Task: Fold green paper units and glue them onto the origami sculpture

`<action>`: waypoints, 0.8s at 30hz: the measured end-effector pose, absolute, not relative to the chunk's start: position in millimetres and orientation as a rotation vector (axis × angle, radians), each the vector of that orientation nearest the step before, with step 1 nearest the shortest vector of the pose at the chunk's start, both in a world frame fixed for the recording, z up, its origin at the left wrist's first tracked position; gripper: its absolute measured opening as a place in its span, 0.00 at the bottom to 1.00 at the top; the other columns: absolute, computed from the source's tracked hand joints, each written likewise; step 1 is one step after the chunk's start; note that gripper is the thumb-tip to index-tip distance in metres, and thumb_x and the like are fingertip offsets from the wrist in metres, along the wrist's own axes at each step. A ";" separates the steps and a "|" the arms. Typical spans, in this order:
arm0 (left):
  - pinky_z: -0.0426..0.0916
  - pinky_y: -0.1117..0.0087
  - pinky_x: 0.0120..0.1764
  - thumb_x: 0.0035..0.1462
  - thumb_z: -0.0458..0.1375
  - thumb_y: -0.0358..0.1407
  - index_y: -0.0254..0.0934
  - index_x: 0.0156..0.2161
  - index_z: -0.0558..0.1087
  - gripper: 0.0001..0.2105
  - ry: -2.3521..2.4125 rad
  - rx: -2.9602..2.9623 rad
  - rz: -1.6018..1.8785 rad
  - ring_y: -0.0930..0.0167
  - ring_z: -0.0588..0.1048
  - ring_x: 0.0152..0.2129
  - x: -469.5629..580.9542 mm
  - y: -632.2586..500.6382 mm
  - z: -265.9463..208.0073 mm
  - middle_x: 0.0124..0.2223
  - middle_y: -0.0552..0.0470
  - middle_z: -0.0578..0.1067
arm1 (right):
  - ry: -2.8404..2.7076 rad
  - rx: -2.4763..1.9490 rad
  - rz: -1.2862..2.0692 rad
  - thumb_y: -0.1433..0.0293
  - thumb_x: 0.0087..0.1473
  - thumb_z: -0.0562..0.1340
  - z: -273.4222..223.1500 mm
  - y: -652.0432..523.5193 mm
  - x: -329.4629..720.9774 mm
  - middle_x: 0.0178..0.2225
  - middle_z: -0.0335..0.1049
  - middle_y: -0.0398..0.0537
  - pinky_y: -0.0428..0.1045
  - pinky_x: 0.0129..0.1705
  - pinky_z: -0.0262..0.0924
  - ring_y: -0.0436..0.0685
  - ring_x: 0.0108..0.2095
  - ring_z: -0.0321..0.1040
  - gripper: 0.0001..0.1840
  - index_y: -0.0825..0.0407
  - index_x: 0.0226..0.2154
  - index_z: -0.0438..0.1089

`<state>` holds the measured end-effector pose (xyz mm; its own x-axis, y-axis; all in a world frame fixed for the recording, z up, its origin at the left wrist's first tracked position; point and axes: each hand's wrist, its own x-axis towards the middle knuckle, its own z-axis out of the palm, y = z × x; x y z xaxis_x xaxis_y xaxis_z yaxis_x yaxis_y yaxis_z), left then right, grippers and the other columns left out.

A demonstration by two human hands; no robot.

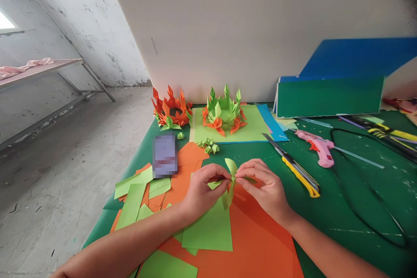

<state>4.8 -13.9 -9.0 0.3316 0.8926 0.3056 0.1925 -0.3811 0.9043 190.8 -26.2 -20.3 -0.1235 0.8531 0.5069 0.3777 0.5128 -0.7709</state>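
Head view: my left hand (202, 189) and right hand (266, 187), nearly closed, are pinching the green folded paper (231, 166) above the orange sheet (260, 236), presumably steadying its middle, leaving its flaps free

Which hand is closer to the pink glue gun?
Right. The right hand is across the yellow knife from the glue gun; the left hand is farther left, past the right one.

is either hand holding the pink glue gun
No, the pink glue gun lies on the green tabletop while left hand and right hand hold a green paper piece.
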 end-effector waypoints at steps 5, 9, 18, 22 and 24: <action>0.74 0.73 0.34 0.54 0.58 0.28 0.35 0.33 0.73 0.02 0.932 1.807 1.086 0.74 0.74 0.29 4.2 -12.3 -8.7 0.32 0.50 0.74 | -1.762 -1.018 0.533 0.74 0.54 0.63 -17.9 -26.6 189.0 0.31 0.72 0.42 0.54 0.43 0.60 0.55 0.37 0.65 0.06 0.46 0.31 0.69; 0.75 0.72 0.36 0.55 0.58 0.30 0.35 0.34 0.73 0.02 0.908 1.819 1.063 0.73 0.74 0.31 4.0 -11.9 -9.2 0.34 0.49 0.75 | -1.795 -1.016 0.497 0.75 0.54 0.62 -16.7 -27.7 187.9 0.31 0.72 0.42 0.54 0.43 0.59 0.55 0.37 0.65 0.07 0.46 0.32 0.69; 0.69 0.74 0.33 0.56 0.57 0.29 0.37 0.32 0.72 0.02 0.873 2.048 1.104 0.75 0.72 0.28 3.1 -11.8 -7.7 0.30 0.52 0.74 | -1.836 -0.995 0.455 0.77 0.52 0.62 -15.2 -29.0 187.0 0.30 0.71 0.41 0.55 0.43 0.57 0.55 0.37 0.65 0.08 0.46 0.31 0.67; 0.68 0.74 0.32 0.56 0.56 0.28 0.37 0.32 0.71 0.03 0.861 2.076 1.093 0.75 0.72 0.28 3.9 -11.4 -7.3 0.30 0.52 0.73 | -1.853 -0.991 0.418 0.77 0.51 0.62 -15.0 -29.2 185.3 0.29 0.70 0.40 0.54 0.42 0.56 0.54 0.36 0.65 0.09 0.46 0.30 0.65; 0.68 0.74 0.32 0.56 0.56 0.28 0.37 0.32 0.71 0.03 0.856 2.088 1.081 0.74 0.71 0.28 4.5 -11.8 -7.9 0.30 0.52 0.73 | -1.870 -0.985 0.395 0.77 0.51 0.61 -15.0 -29.3 184.6 0.29 0.70 0.40 0.54 0.42 0.56 0.55 0.35 0.65 0.09 0.46 0.30 0.64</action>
